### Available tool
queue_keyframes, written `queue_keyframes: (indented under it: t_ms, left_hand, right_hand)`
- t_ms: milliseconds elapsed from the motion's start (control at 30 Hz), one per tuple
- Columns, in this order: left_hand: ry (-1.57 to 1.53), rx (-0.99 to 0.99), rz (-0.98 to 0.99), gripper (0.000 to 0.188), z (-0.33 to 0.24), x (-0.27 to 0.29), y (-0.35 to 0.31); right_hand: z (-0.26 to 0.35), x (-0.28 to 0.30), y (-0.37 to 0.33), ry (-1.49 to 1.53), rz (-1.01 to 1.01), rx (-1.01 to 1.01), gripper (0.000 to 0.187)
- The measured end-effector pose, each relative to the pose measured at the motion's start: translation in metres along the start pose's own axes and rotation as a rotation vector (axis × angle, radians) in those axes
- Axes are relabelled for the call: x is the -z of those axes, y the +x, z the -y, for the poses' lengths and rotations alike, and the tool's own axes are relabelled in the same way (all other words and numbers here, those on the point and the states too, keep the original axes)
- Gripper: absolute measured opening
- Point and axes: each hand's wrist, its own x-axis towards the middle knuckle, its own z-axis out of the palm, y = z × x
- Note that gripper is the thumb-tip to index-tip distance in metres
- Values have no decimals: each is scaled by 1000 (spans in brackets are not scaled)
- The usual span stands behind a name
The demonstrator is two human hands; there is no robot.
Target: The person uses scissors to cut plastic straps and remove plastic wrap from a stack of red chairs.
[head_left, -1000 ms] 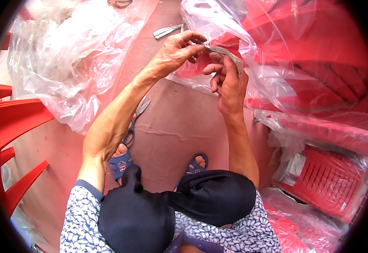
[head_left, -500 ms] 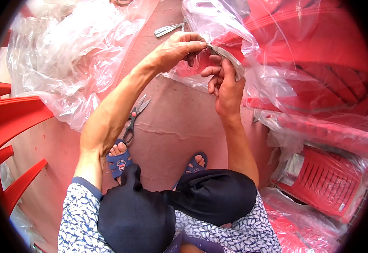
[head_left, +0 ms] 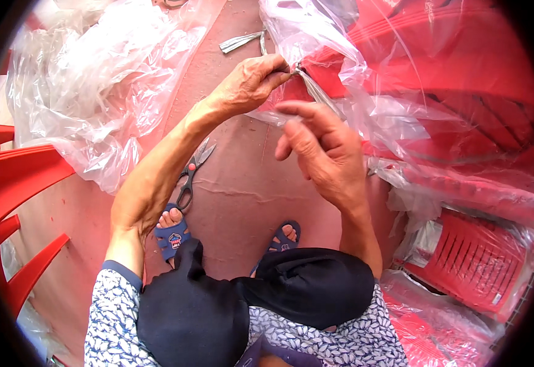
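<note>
A grey plastic strip (head_left: 319,92) is tied in a small knot at the edge of clear plastic wrapping (head_left: 352,67) over red plastic chairs (head_left: 438,55). My left hand (head_left: 251,85) is closed in a pinch on the strip beside the knot. Below the strip, nearer my body, my right hand (head_left: 331,153) is open, its fingers bent and apart, with nothing seen in it. Another grey strip end (head_left: 239,43) lies on the floor beyond my left hand. Scissors (head_left: 190,174) with black handles lie partly spread on the floor near my left foot.
Crumpled clear plastic sheeting (head_left: 89,92) covers the far left. Red chair parts (head_left: 28,177) jut in at the left edge. More wrapped red chairs (head_left: 475,263) stand at the right. My sandalled feet (head_left: 172,235) rest on the reddish floor (head_left: 242,165).
My right hand has let go of the grey strip and drawn back toward my body. My left hand has shifted slightly left and nearer, still pinching at the knot.
</note>
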Motion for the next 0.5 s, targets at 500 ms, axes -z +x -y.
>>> queue_keyframes:
  t_ms: [500]
  left_hand:
    - [40, 11, 12, 23, -2, -20, 12]
  right_hand:
    - [-35, 33, 30, -959, -442, 104, 25]
